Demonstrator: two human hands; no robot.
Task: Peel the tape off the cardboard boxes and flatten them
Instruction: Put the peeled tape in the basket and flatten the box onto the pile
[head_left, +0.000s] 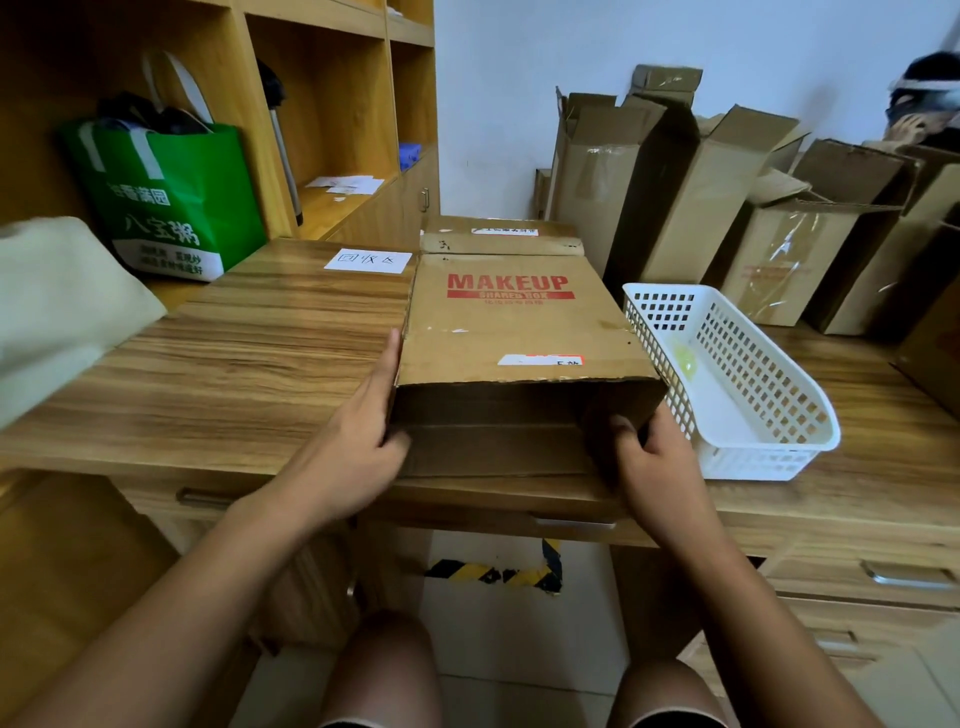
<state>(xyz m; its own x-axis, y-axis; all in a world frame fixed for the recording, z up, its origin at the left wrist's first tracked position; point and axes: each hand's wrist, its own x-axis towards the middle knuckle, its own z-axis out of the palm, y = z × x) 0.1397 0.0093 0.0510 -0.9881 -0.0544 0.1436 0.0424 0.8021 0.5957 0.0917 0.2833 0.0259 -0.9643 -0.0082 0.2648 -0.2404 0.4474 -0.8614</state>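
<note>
Hands: left hand (363, 421) and right hand (652, 457) are gripping the brown cardboard box (514, 327).
Right flank: white perforated plastic basket (769, 441) is sitting just beside it.

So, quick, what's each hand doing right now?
Left hand: grips the left wall of the MAKEUP box at its open end.
Right hand: grips the box's right wall, thumb inside.

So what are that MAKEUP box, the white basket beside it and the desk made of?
The box looks like brown corrugated cardboard, matte, with a ragged cut edge. The basket seems moulded white plastic, smooth, with a grid of holes. The desk shows wood grain; solid wood or laminate, I cannot tell.
</note>
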